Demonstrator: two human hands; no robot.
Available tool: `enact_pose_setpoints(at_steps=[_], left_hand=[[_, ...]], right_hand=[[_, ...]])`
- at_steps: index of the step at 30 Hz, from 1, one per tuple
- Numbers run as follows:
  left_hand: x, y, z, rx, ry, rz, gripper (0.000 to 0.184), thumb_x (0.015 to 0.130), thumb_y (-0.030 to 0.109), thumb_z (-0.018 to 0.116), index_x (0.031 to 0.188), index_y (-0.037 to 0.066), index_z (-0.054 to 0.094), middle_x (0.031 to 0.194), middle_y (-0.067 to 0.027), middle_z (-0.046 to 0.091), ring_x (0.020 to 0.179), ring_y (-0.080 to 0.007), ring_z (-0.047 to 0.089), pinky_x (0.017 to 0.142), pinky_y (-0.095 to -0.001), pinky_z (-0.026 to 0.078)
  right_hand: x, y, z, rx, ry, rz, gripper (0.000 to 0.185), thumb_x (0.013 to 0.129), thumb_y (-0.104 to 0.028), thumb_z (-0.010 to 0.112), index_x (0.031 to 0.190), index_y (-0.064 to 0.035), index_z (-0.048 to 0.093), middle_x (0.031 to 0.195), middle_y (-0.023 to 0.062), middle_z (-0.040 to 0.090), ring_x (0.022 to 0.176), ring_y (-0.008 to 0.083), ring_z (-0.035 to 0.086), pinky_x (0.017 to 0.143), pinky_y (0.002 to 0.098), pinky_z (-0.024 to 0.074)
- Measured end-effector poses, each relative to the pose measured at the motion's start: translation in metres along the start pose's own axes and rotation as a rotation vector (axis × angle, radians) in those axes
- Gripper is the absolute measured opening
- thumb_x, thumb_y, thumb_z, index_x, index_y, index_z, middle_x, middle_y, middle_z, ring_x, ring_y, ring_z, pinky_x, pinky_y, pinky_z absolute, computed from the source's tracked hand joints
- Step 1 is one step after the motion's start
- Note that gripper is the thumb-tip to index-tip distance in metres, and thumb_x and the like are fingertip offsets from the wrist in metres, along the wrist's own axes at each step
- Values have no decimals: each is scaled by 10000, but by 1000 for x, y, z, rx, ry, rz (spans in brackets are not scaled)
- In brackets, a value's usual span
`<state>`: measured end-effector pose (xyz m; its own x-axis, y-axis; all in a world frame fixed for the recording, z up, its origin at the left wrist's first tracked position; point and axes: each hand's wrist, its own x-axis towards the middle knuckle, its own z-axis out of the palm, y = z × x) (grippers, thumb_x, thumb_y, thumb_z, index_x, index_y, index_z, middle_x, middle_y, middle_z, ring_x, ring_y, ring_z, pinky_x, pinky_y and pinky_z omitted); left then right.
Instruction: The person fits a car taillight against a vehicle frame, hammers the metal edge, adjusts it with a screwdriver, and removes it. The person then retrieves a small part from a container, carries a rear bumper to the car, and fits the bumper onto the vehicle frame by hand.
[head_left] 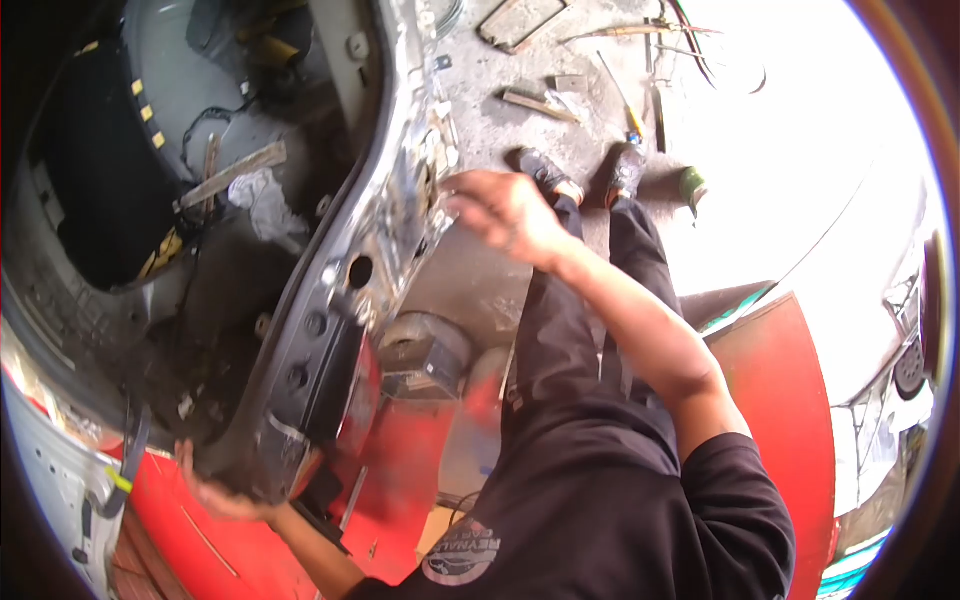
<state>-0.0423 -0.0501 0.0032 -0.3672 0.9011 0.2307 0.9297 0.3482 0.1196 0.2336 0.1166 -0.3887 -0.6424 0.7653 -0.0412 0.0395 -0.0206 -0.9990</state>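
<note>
A car body's opening edge (375, 200) runs down the left half of the view, with bare, scuffed metal and round holes. At its lower end is a long black car part (285, 430) with round recesses and a red side, perhaps a tail light. My left hand (225, 495) is wrapped under the bottom corner of that part, its thumb up on the far side. My right hand (505, 215) is at the metal edge higher up, fingers curled and blurred; whatever they pinch is too small or hidden to see.
Inside the car lie a wooden stick (235, 175) and a white rag (265, 205). On the concrete floor are a screwdriver (632, 125), a wooden strip (540, 106) and a green object (692, 187). Red panels (775, 400) stand beside my legs; a white car surface (800, 180) is at the right.
</note>
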Motion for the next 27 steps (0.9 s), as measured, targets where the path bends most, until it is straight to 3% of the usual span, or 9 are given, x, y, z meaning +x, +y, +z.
enact_pose_setpoints(at_steps=[2,4,7,9,13,18,21,23,27], left_hand=[[-1,5,5,-272,162,-244,500,1089,270,358,1231,-157,575,1278,-270,606,1204,-400,583,1132,-504,383],[-4,-12,-10,-172,99,-209,516,1085,294,373,1292,-148,542,1308,-262,593,1250,-392,551,1147,-516,372],[2,-19,-4,6,59,-208,498,1079,282,382,1283,-139,553,1303,-253,603,1243,-381,559,1139,-504,381],[7,-11,8,98,52,-239,487,1075,274,388,1278,-133,561,1299,-247,609,1239,-373,564,1133,-496,386],[20,6,36,259,23,-269,464,1068,259,401,1267,-122,577,1291,-235,622,1231,-358,574,1121,-481,398],[29,26,74,357,8,-254,437,1058,239,417,1253,-107,597,1282,-220,638,1221,-339,587,1106,-461,413],[34,19,91,353,0,-232,420,1052,227,426,1245,-99,609,1276,-211,647,1215,-328,595,1098,-449,421],[29,15,90,347,19,-216,410,1048,219,433,1239,-93,617,1272,-205,654,1211,-320,600,1092,-441,427],[26,3,56,346,10,-154,390,1040,204,445,1228,-81,633,1265,-194,667,1203,-305,611,1080,-426,439]], right_hand=[[-26,80,-39,-10,73,460,281,992,-170,610,1208,1,661,986,165,729,837,201,705,754,342,559],[-59,205,-75,155,297,853,295,973,-176,605,1207,-10,676,910,182,724,759,185,690,721,343,558],[-119,425,-131,-730,223,768,301,892,-274,625,1122,-108,726,938,228,724,902,418,709,795,486,560],[-134,535,-166,-754,183,912,278,882,-282,636,1089,-124,732,945,225,722,887,419,706,807,502,557],[-68,601,-181,-893,223,602,257,934,-328,586,1086,-125,630,995,243,694,938,451,669,807,562,524],[-12,621,-166,-977,264,796,353,996,-409,501,1139,-99,593,1080,233,695,960,440,685,841,545,528],[-15,625,-177,-972,13,819,391,1059,-365,361,1183,-62,575,1227,257,638,1098,412,644,874,519,527],[-25,607,-165,-795,174,733,354,1051,-300,401,1222,-46,577,1233,253,645,1171,373,628,924,465,536],[-37,515,-132,-859,-122,650,370,1004,-235,514,1342,-92,556,1252,239,648,1167,368,639,947,446,544]])
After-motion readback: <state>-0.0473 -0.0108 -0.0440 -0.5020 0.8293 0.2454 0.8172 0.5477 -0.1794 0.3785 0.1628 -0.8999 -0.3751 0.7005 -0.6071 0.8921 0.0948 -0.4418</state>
